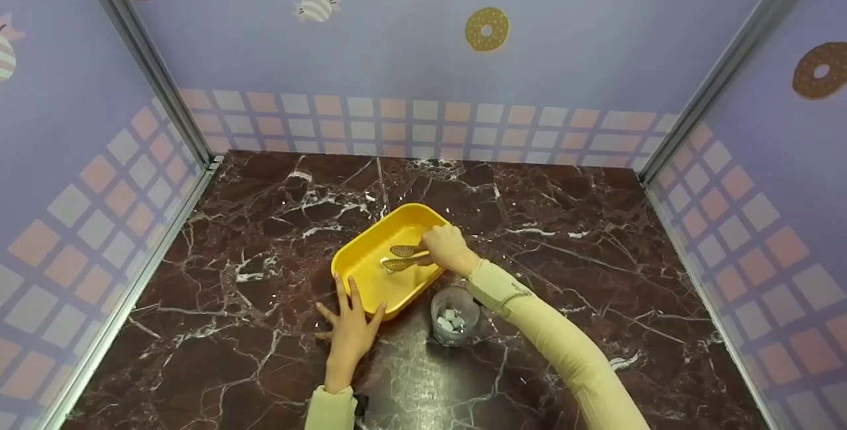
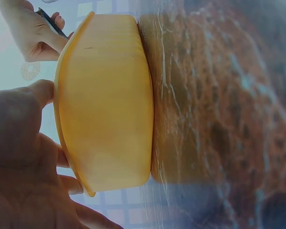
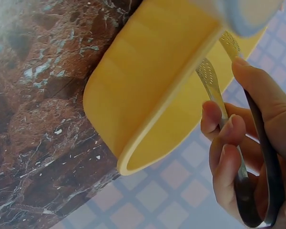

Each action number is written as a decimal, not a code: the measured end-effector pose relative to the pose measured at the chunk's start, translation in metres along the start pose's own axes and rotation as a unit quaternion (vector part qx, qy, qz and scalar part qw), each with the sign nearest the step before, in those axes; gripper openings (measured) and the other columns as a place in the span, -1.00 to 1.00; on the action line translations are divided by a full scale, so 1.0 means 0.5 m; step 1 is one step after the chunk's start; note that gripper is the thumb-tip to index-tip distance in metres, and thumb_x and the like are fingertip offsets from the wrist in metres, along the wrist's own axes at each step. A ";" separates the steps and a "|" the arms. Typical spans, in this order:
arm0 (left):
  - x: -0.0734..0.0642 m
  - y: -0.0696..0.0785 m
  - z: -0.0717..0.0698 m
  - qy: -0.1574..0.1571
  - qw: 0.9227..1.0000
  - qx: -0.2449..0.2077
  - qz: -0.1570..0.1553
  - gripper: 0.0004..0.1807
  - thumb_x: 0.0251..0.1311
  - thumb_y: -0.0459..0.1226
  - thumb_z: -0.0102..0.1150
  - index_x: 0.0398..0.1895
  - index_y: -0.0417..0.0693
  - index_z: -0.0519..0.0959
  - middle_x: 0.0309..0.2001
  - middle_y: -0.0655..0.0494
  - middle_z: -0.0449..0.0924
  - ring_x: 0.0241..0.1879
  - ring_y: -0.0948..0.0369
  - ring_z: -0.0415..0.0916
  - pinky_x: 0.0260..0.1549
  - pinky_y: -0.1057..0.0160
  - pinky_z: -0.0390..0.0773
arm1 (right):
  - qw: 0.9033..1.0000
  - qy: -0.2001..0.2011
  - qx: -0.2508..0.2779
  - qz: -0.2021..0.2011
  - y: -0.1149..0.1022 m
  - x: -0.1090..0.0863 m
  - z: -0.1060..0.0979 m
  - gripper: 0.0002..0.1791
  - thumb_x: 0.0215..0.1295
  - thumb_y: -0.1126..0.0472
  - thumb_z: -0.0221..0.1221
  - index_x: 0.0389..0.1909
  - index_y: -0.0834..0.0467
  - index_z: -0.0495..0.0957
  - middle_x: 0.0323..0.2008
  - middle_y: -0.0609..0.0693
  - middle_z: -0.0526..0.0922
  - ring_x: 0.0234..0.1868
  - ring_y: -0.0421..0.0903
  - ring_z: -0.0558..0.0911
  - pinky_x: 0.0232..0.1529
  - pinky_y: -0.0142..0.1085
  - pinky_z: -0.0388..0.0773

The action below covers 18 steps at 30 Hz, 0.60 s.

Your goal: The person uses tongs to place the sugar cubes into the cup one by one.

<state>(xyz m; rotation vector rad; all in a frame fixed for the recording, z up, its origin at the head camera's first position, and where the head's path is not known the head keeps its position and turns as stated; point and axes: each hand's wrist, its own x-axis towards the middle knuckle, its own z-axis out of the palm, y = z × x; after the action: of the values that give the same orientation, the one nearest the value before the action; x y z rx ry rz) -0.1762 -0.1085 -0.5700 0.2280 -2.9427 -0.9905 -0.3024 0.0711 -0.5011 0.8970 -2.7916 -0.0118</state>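
A yellow rectangular plastic tub (image 1: 397, 294) stands at a slant on the dark marbled surface. My left hand (image 1: 352, 332) touches its near-left rim with straight, spread fingers; the left wrist view shows them along the edge of the tub wall (image 2: 105, 105). In my right hand (image 1: 448, 248) I hold metal tongs (image 1: 401, 251) with perforated heads, which reach down inside the tub, the two heads apart. By the tong heads lies a small pale piece, too small to make out. Dark tong handles (image 3: 263, 148) run between thumb and fingers in the right wrist view.
A clear glass (image 1: 472, 316) containing several whitish cubes (image 1: 451, 319) stands just right of the tub's near end, beside my right forearm. Purple patterned panels (image 1: 410, 53) enclose the back and both sides of the marbled surface (image 1: 251, 311).
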 end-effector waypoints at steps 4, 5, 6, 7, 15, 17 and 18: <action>0.000 0.000 -0.002 -0.001 1.000 0.003 0.001 -0.10 0.16 0.14 -0.08 0.40 -0.12 -0.17 0.41 -0.10 -0.47 0.16 -0.57 -0.46 -0.27 -0.63 -0.19 | 1.000 0.003 -0.018 -0.005 -0.006 -0.004 0.003 -0.69 -0.38 -0.07 0.42 -0.64 0.06 0.68 -0.63 0.05 0.65 -0.60 0.03 0.58 -0.59 -0.15 0.50; 0.000 0.000 -0.001 0.000 1.000 0.004 0.002 -0.10 0.16 0.14 -0.08 0.40 -0.13 -0.17 0.41 -0.11 -0.46 0.16 -0.58 -0.46 -0.28 -0.63 -0.18 | 1.000 0.002 -0.023 -0.004 -0.007 -0.004 0.004 -0.70 -0.39 -0.07 0.42 -0.64 0.05 0.68 -0.63 0.04 0.65 -0.61 0.02 0.59 -0.60 -0.15 0.49; 0.000 0.000 -0.001 0.002 1.000 0.005 0.002 -0.10 0.16 0.14 -0.07 0.40 -0.14 -0.15 0.41 -0.11 -0.46 0.16 -0.58 -0.45 -0.28 -0.63 -0.17 | 1.000 0.001 -0.028 -0.003 -0.009 -0.005 0.005 -0.70 -0.39 -0.07 0.42 -0.64 0.04 0.68 -0.63 0.02 0.65 -0.61 0.01 0.59 -0.61 -0.16 0.49; 0.000 0.000 -0.001 0.004 1.000 0.007 0.003 -0.10 0.16 0.14 -0.07 0.39 -0.14 -0.14 0.41 -0.11 -0.45 0.16 -0.58 -0.44 -0.28 -0.63 -0.16 | 0.999 0.000 -0.034 -0.002 -0.010 -0.006 0.006 -0.71 -0.39 -0.07 0.42 -0.65 0.03 0.68 -0.63 0.01 0.65 -0.61 0.00 0.59 -0.62 -0.17 0.49; 0.000 0.000 0.001 0.008 1.000 0.008 0.000 -0.11 0.16 0.14 -0.07 0.39 -0.13 -0.13 0.42 -0.10 -0.44 0.17 -0.57 -0.43 -0.27 -0.63 -0.16 | 0.998 -0.009 -0.056 0.002 -0.014 -0.004 0.009 -0.73 -0.39 -0.06 0.42 -0.71 0.02 0.63 -0.64 -0.04 0.65 -0.61 -0.03 0.60 -0.62 -0.19 0.51; 0.000 0.000 0.001 0.011 1.000 0.009 0.002 -0.11 0.16 0.13 -0.06 0.39 -0.13 -0.13 0.42 -0.10 -0.44 0.17 -0.57 -0.42 -0.28 -0.63 -0.16 | 0.998 -0.003 -0.060 0.000 -0.013 -0.004 0.010 -0.73 -0.40 -0.06 0.42 -0.72 0.02 0.63 -0.65 -0.05 0.64 -0.62 -0.04 0.59 -0.63 -0.20 0.50; 0.000 0.000 0.001 0.012 1.000 0.009 0.003 -0.11 0.15 0.13 -0.06 0.39 -0.14 -0.12 0.42 -0.10 -0.43 0.17 -0.57 -0.42 -0.28 -0.63 -0.16 | 0.998 -0.002 -0.062 0.000 -0.013 -0.003 0.010 -0.73 -0.40 -0.06 0.42 -0.73 0.02 0.63 -0.65 -0.05 0.64 -0.62 -0.04 0.59 -0.63 -0.20 0.50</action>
<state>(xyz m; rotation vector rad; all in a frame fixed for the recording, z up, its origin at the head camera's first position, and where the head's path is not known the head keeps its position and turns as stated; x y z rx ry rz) -0.1763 -0.1081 -0.5705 0.2309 -2.9301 -0.9540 -0.2983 0.0665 -0.5069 0.8686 -2.7592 -0.1843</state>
